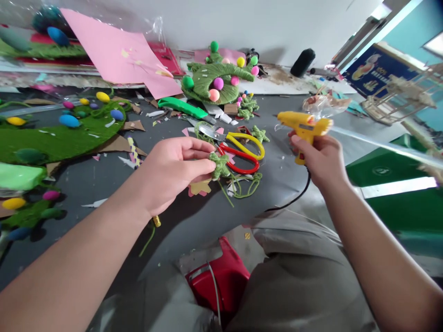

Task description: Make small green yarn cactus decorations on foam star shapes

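My left hand [176,168] pinches a small green yarn-wrapped star [219,166] between thumb and fingers, above the grey table. Around the handle of a yellow hot glue gun [304,127] my right hand [323,157] is closed; its nozzle points left and a clear glue stick [384,146] sticks out of its back. Just beyond the star lie scissors [244,152] with one yellow and one red handle. Loose green yarn [247,188] curls beside the star, and a yellow-and-pink paper cutout [200,187] lies partly under my left hand. Another green star [260,134] rests behind the scissors.
A green utility knife [183,107] lies amid paper scraps. Behind it sits a green yarn-wrapped piece [214,78] with coloured pompoms. Pink paper [114,50] and a decorated green piece [62,138] are at left. The gun's black cord [294,199] drops over the table edge, above a red stool [221,276].
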The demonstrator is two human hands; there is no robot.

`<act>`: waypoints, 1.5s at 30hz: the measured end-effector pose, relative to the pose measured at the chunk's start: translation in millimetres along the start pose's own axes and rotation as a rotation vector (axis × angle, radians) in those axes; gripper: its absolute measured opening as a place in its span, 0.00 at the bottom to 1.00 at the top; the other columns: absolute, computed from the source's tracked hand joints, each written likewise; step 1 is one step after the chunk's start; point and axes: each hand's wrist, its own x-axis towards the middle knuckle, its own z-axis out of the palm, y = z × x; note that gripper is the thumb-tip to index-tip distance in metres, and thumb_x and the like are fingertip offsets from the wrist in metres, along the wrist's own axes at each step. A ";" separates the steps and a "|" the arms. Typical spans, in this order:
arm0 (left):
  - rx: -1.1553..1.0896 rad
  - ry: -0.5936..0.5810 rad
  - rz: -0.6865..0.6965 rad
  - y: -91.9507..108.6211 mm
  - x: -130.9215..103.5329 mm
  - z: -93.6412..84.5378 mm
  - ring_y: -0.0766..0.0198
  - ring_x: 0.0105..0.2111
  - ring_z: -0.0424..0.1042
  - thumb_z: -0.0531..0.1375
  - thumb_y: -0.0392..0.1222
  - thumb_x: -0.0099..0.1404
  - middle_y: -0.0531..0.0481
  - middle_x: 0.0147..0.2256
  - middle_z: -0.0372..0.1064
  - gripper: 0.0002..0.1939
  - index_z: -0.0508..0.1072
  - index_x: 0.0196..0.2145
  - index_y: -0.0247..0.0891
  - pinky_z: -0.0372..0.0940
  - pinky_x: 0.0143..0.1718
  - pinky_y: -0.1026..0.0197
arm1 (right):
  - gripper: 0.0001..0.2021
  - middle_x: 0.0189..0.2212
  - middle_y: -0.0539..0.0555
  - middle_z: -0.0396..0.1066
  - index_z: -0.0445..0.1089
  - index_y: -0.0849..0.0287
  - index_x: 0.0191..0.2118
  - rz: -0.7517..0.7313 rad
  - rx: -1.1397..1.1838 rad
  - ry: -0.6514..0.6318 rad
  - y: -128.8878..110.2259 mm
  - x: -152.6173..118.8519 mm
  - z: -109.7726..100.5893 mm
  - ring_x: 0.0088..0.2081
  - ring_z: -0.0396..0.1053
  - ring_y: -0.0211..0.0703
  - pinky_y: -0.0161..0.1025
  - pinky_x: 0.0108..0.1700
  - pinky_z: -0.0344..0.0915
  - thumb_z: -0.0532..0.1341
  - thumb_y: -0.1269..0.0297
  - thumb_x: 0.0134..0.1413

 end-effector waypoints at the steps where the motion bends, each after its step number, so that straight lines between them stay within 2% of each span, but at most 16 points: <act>1: -0.004 0.010 -0.006 -0.7 0.4 -0.3 0.64 0.32 0.77 0.72 0.32 0.56 0.48 0.35 0.77 0.14 0.79 0.42 0.36 0.73 0.35 0.61 | 0.08 0.40 0.62 0.81 0.75 0.58 0.43 0.038 0.048 -0.001 -9.3 -3.8 0.7 0.28 0.73 0.39 0.38 0.26 0.62 0.63 0.59 0.66; 2: -0.009 0.017 -0.008 -1.8 1.0 -0.9 0.63 0.33 0.78 0.72 0.32 0.56 0.48 0.35 0.77 0.14 0.79 0.41 0.36 0.73 0.36 0.60 | 0.08 0.45 0.64 0.80 0.74 0.57 0.46 0.078 0.120 -0.023 -20.8 -8.6 1.4 0.30 0.75 0.40 0.38 0.27 0.65 0.63 0.60 0.67; 3: -0.014 0.022 -0.003 -3.2 1.8 -1.6 0.62 0.34 0.78 0.72 0.33 0.56 0.48 0.36 0.78 0.14 0.79 0.41 0.37 0.74 0.37 0.60 | 0.07 0.47 0.64 0.80 0.74 0.56 0.45 0.170 0.295 -0.064 -33.6 -14.2 2.0 0.28 0.75 0.39 0.39 0.27 0.67 0.64 0.62 0.66; 5: -0.023 0.021 0.022 -6.5 4.0 -3.4 0.62 0.35 0.79 0.72 0.34 0.56 0.48 0.36 0.78 0.14 0.80 0.41 0.38 0.74 0.38 0.60 | 0.06 0.42 0.61 0.79 0.76 0.56 0.44 0.260 0.447 -0.210 -59.2 -26.5 3.5 0.26 0.71 0.37 0.38 0.26 0.68 0.65 0.62 0.65; 6: -0.026 0.014 0.034 -8.0 5.1 -4.4 0.61 0.35 0.79 0.73 0.34 0.56 0.48 0.36 0.78 0.14 0.80 0.41 0.38 0.74 0.39 0.59 | 0.06 0.40 0.59 0.79 0.77 0.56 0.43 0.269 0.456 -0.308 -70.1 -32.4 4.6 0.25 0.71 0.37 0.37 0.24 0.67 0.65 0.61 0.65; 7: -0.026 0.005 0.042 -9.0 6.0 -5.3 0.61 0.36 0.80 0.73 0.35 0.56 0.48 0.37 0.79 0.14 0.79 0.41 0.38 0.74 0.40 0.59 | 0.07 0.38 0.56 0.78 0.78 0.55 0.44 0.276 0.446 -0.348 -79.1 -37.8 5.9 0.25 0.70 0.36 0.35 0.23 0.67 0.66 0.61 0.64; 11: -0.009 -0.007 0.049 -8.3 7.2 -7.3 0.62 0.36 0.79 0.72 0.34 0.56 0.47 0.37 0.78 0.15 0.78 0.41 0.37 0.74 0.39 0.61 | 0.10 0.33 0.53 0.77 0.78 0.56 0.42 0.257 0.402 -0.433 -96.9 -49.0 11.3 0.25 0.69 0.37 0.34 0.23 0.69 0.66 0.55 0.63; 18: 0.019 0.020 0.050 -2.2 4.1 -2.2 0.66 0.34 0.77 0.72 0.32 0.55 0.47 0.38 0.78 0.16 0.77 0.42 0.34 0.73 0.37 0.63 | 0.15 0.30 0.52 0.74 0.77 0.56 0.37 0.310 0.267 -0.507 -105.6 -45.9 17.1 0.28 0.68 0.36 0.32 0.24 0.65 0.66 0.48 0.63; 24: 0.026 0.015 0.057 -2.6 2.8 -1.2 0.66 0.33 0.77 0.71 0.32 0.55 0.47 0.39 0.79 0.17 0.77 0.43 0.35 0.72 0.36 0.64 | 0.13 0.32 0.50 0.75 0.78 0.52 0.42 0.340 0.278 -0.505 -103.5 -48.8 21.5 0.32 0.70 0.38 0.33 0.32 0.70 0.65 0.49 0.64; 28: 0.009 0.011 0.057 -2.4 2.6 -2.3 0.64 0.34 0.78 0.72 0.32 0.54 0.46 0.40 0.79 0.17 0.77 0.43 0.35 0.73 0.37 0.62 | 0.15 0.29 0.50 0.73 0.78 0.53 0.39 0.362 0.240 -0.510 -103.0 -48.5 21.0 0.30 0.70 0.38 0.33 0.30 0.68 0.65 0.46 0.63; 33: -0.001 0.014 0.057 -2.0 2.7 -1.4 0.65 0.34 0.79 0.71 0.31 0.56 0.47 0.39 0.80 0.15 0.78 0.42 0.35 0.74 0.37 0.63 | 0.16 0.29 0.50 0.74 0.77 0.55 0.38 0.349 0.245 -0.510 -107.9 -46.2 22.1 0.31 0.71 0.37 0.31 0.32 0.69 0.65 0.46 0.63; 39: -0.041 0.016 0.023 0.7 0.0 0.0 0.66 0.34 0.79 0.69 0.29 0.58 0.47 0.38 0.79 0.15 0.77 0.43 0.33 0.75 0.37 0.65 | 0.16 0.26 0.49 0.72 0.74 0.57 0.35 0.315 0.225 -0.513 -112.6 -43.7 22.7 0.25 0.62 0.33 0.30 0.25 0.62 0.65 0.48 0.64; 45: -0.044 0.007 0.021 1.4 0.9 -0.7 0.66 0.34 0.79 0.70 0.29 0.58 0.47 0.38 0.78 0.13 0.77 0.42 0.34 0.75 0.37 0.65 | 0.17 0.24 0.49 0.71 0.73 0.57 0.32 0.317 0.202 -0.501 -115.4 -42.3 22.0 0.24 0.62 0.33 0.31 0.24 0.61 0.64 0.48 0.64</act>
